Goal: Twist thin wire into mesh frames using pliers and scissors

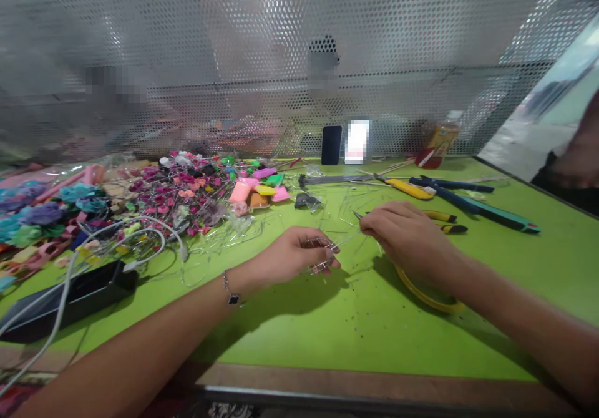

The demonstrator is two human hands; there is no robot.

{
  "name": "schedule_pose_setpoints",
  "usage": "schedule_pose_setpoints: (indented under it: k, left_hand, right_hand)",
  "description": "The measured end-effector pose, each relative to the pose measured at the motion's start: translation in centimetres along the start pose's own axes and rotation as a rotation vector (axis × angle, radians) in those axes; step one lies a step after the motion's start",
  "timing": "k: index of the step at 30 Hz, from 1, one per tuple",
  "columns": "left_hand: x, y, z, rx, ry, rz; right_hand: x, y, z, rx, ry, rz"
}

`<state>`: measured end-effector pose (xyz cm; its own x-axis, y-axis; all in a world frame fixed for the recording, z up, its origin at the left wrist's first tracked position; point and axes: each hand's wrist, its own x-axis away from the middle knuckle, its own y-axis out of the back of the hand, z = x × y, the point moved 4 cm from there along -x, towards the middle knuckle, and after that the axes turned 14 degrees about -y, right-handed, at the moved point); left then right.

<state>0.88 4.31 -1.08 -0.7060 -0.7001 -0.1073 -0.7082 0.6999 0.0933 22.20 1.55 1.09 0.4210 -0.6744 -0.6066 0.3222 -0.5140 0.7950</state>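
Note:
My left hand (299, 254) hovers just above the green table (327, 324), its fingers pinched round a small bundle of thin silver wire (322, 251). A bead bracelet (230, 288) circles that wrist. My right hand (406, 236) is closed too, gripping a pair of small pliers (358, 216) whose tip points left toward the wire. The two hands are a few centimetres apart at the table's middle. Under my right wrist lies a yellow ring-shaped roll of tape (428, 296).
A heap of small coloured flowers and wire stems (182, 196) fills the left. Black box (70, 296) with white cables near left. Yellow cutter (409, 188), blue-handled pliers (468, 203), two phones (331, 145) and a bottle (437, 146) stand at the back against a perforated metal screen.

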Motion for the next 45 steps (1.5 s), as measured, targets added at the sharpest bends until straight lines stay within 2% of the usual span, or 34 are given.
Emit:
schedule_pose_setpoints:
  k: [12, 17, 23, 28, 31, 39, 45]
  left_hand:
    - [0.2, -0.2, -0.1, 0.102, 0.113, -0.128]
    - [0.3, 0.0, 0.0, 0.334, 0.159, -0.229]
    - [0.5, -0.4, 0.0, 0.471, 0.206, -0.204]
    - [0.6, -0.7, -0.1, 0.523, 0.192, -0.188]
    - [0.6, -0.8, -0.2, 0.531, 0.186, -0.18]
    - [0.7, -1.0, 0.3, 0.4, 0.234, -0.206]
    - [0.7, -1.1, 0.4, 0.333, 0.254, -0.169]
  right_hand:
    - [-0.1, 0.4, 0.2, -0.058, -0.013, -0.04]
    - [-0.2, 1.7, -0.2, -0.151, -0.149, -0.25]
    - [-0.2, 1.7, 1.1, -0.18, -0.05, -0.229]
    - [0.0, 1.6, 1.5, -0.252, -0.048, -0.276]
    - [0.1, 1.7, 1.4, -0.26, -0.047, -0.267]
    - [0.4, 1.8, 1.7, -0.064, 0.054, -0.247]
    - [1.1, 2.2, 2.0, 0.011, 0.025, -0.283]
